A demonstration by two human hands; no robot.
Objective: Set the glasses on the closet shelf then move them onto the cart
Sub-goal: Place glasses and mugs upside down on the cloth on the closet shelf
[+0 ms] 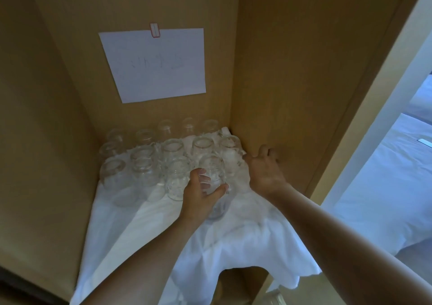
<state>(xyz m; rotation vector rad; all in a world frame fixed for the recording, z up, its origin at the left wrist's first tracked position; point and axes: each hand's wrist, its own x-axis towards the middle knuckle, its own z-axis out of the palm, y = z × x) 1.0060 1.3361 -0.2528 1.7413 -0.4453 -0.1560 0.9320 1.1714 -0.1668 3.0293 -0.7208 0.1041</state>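
Several clear glasses (pixel 173 150) stand upside down in rows on a white cloth (pixel 233 234) that covers the closet shelf. My left hand (pixel 201 194) grips one clear glass (pixel 211 173) at the front right of the group, fingers curled round its side. My right hand (pixel 264 171) reaches in to the right of the glasses, beside the closet's right wall, fingers loosely bent and holding nothing; its fingertips are near the rightmost glass (pixel 230 148).
The closet has wooden walls on the left, back and right (pixel 292 70). A white sheet of paper (pixel 155 64) is taped to the back wall. The cloth hangs over the shelf's front edge. A white bed (pixel 385 187) lies beyond the closet at right.
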